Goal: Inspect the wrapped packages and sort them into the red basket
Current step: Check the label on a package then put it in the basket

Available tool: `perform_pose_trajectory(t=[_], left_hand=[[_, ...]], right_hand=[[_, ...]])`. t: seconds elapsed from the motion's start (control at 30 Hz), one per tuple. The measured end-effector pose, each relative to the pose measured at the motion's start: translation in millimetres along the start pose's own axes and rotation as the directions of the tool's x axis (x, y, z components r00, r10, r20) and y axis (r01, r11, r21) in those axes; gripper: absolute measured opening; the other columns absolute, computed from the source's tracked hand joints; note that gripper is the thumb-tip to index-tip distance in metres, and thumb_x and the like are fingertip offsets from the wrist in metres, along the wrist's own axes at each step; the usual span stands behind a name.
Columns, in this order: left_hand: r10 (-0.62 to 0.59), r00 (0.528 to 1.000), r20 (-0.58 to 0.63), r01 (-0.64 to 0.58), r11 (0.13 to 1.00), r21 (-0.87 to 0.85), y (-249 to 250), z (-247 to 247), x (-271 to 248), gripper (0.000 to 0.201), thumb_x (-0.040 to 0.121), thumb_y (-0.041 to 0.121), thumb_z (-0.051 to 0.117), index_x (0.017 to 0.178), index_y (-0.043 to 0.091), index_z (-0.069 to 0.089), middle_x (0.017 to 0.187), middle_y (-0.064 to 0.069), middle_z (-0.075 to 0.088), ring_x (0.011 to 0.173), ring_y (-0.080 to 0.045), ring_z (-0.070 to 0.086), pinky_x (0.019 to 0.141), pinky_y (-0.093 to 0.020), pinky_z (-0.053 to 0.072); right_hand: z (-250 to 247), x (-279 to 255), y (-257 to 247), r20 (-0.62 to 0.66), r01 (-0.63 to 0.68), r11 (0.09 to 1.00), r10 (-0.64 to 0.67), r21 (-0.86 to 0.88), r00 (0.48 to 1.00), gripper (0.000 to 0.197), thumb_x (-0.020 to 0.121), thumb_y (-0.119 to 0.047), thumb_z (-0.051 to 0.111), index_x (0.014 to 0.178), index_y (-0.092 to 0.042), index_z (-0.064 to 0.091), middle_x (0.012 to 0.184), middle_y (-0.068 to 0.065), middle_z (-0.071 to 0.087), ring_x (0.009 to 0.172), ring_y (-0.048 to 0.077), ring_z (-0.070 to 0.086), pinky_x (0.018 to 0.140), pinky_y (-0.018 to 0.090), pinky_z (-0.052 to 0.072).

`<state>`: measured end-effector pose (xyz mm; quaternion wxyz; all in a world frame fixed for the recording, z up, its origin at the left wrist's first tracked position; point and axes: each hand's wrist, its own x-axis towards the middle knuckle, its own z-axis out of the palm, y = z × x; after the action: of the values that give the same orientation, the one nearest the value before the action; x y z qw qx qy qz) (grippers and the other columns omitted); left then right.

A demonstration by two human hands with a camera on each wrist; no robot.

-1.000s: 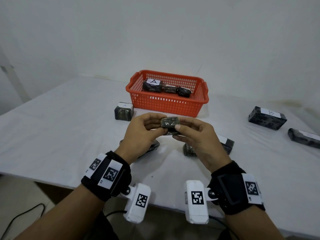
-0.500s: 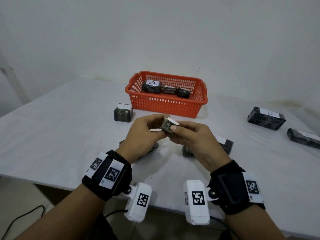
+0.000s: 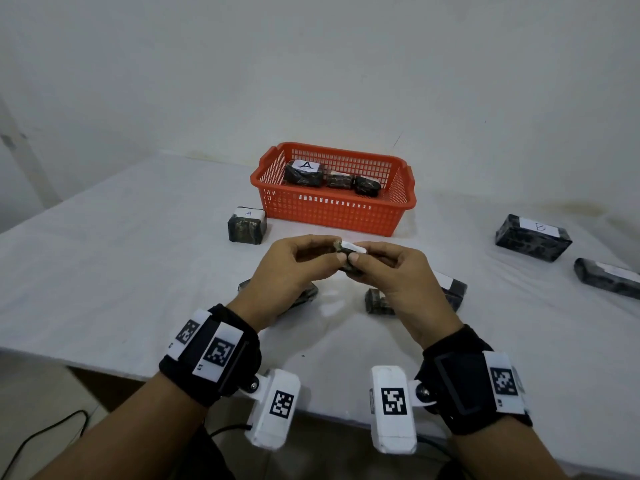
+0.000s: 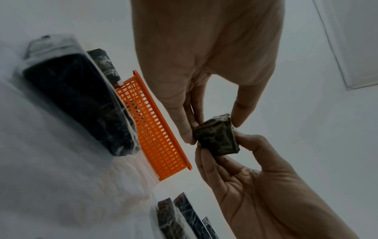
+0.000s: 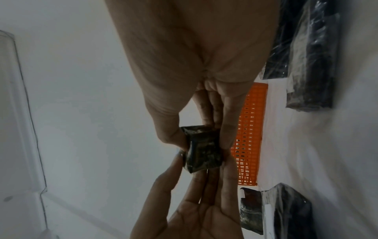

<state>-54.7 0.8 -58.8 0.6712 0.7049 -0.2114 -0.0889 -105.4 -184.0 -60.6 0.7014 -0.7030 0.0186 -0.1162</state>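
A small dark wrapped package [image 3: 348, 252] [image 4: 216, 139] [image 5: 201, 148] with a white label on top is held above the table between both hands. My left hand [image 3: 304, 259] pinches its left side with thumb and fingertips. My right hand [image 3: 377, 261] pinches its right side. Beyond them stands the red basket [image 3: 332, 209] [image 4: 155, 129] [image 5: 248, 129], holding three wrapped packages, one [image 3: 304, 172] labelled A. Another package labelled A [image 3: 247, 225] sits on the table left of the basket.
On the white table [image 3: 104, 271], two dark packages [image 3: 533, 237] [image 3: 606, 277] lie at the right. One package [image 3: 450, 292] lies under my right hand and another [image 3: 301, 299] under my left. The table's front edge runs just behind my wrists.
The small package has been turned between the fingers, so its white label now faces up and away. Both hands stay in about the same place.
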Motion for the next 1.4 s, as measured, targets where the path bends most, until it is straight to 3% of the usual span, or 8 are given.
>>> perform_pose_trajectory(t=[0.17, 0.4, 0.57, 0.73, 0.87, 1.03, 1.23, 1.4], left_hand=[[0.013, 0.998, -0.064, -0.010, 0.999, 0.033, 0.9, -0.3, -0.3, 0.029, 0.092, 0.007, 0.073, 0.120, 0.013, 0.076, 0.109, 0.000, 0.081, 0.104, -0.015, 0.077, 0.105, -0.041, 0.057], [0.001, 1.000, -0.007, 0.000, 0.999, 0.049, 1.9, -0.9, -2.7, 0.035, 0.092, 0.012, 0.076, 0.126, 0.015, 0.073, 0.112, 0.001, 0.080, 0.106, -0.019, 0.076, 0.103, -0.043, 0.058], [0.023, 1.000, -0.011, -0.021, 0.996, 0.090, 5.2, -1.5, -2.2, 0.030, 0.092, 0.012, 0.076, 0.122, 0.013, 0.075, 0.109, 0.002, 0.081, 0.102, -0.012, 0.077, 0.101, -0.034, 0.058], [-0.003, 1.000, -0.001, 0.003, 0.997, 0.079, 3.1, -0.7, -3.1, 0.031, 0.090, 0.010, 0.078, 0.121, 0.014, 0.075, 0.107, 0.000, 0.081, 0.101, -0.025, 0.078, 0.099, -0.052, 0.059], [0.039, 0.999, -0.018, -0.037, 0.995, 0.094, 0.3, -0.9, -1.8, 0.037, 0.087, 0.005, 0.080, 0.122, 0.014, 0.073, 0.112, 0.002, 0.080, 0.106, -0.014, 0.076, 0.101, -0.043, 0.059], [0.013, 0.997, 0.073, -0.018, 0.998, 0.068, -4.0, -0.1, -0.5, 0.052, 0.080, -0.009, 0.082, 0.126, 0.013, 0.069, 0.122, -0.004, 0.076, 0.117, -0.021, 0.072, 0.104, -0.047, 0.057], [0.024, 1.000, -0.011, -0.023, 0.997, 0.068, 2.5, 3.2, -4.6, 0.040, 0.087, 0.014, 0.083, 0.125, 0.019, 0.072, 0.112, 0.000, 0.080, 0.103, -0.019, 0.076, 0.094, -0.056, 0.060], [0.087, 0.996, -0.008, -0.086, 0.995, 0.057, -1.1, 1.7, -4.5, 0.039, 0.083, -0.005, 0.081, 0.118, 0.013, 0.075, 0.109, 0.000, 0.080, 0.106, -0.011, 0.075, 0.092, -0.027, 0.061]], right_hand=[[0.1, 2.5, 2.2, 0.030, -0.028, 0.999, 0.029, -0.034, 0.999, 0.032, 0.090, -0.006, 0.079, 0.121, -0.006, 0.074, 0.111, 0.012, 0.080, 0.106, 0.025, 0.078, 0.102, 0.042, 0.060], [-3.3, -1.5, -1.9, 0.014, 0.009, 0.993, -0.008, -0.119, 1.000, 0.034, 0.084, -0.011, 0.085, 0.117, -0.011, 0.076, 0.106, 0.004, 0.082, 0.102, 0.019, 0.079, 0.103, 0.043, 0.058], [-4.2, -3.7, -3.5, 0.030, 0.010, 0.996, -0.008, -0.085, 1.000, 0.030, 0.088, -0.012, 0.082, 0.117, -0.010, 0.076, 0.106, 0.005, 0.082, 0.101, 0.020, 0.079, 0.101, 0.042, 0.059], [-6.4, -3.2, -1.6, 0.009, 0.012, 0.995, -0.011, -0.095, 1.000, 0.030, 0.087, -0.011, 0.083, 0.116, -0.008, 0.076, 0.104, 0.007, 0.082, 0.099, 0.022, 0.079, 0.099, 0.043, 0.061], [-4.2, -3.4, -1.2, 0.054, -0.045, 0.999, 0.045, -0.013, 0.997, 0.034, 0.093, -0.014, 0.077, 0.126, -0.009, 0.072, 0.114, 0.009, 0.080, 0.104, 0.024, 0.078, 0.094, 0.038, 0.062], [-4.5, -2.9, -3.6, 0.018, -0.103, 0.994, 0.102, 0.047, 0.995, 0.024, 0.096, -0.010, 0.072, 0.118, 0.000, 0.073, 0.106, 0.016, 0.080, 0.098, 0.034, 0.079, 0.083, 0.036, 0.066], [-6.7, -5.3, -2.2, 0.008, -0.004, 1.000, 0.004, -0.015, 1.000, 0.029, 0.088, -0.006, 0.080, 0.117, -0.009, 0.075, 0.105, 0.011, 0.081, 0.097, 0.025, 0.080, 0.083, 0.033, 0.065], [-4.3, -6.1, -5.9, 0.033, -0.139, 0.989, 0.137, 0.051, 0.990, 0.025, 0.099, -0.024, 0.068, 0.117, -0.007, 0.075, 0.105, 0.010, 0.082, 0.097, 0.025, 0.080, 0.085, 0.032, 0.064]])
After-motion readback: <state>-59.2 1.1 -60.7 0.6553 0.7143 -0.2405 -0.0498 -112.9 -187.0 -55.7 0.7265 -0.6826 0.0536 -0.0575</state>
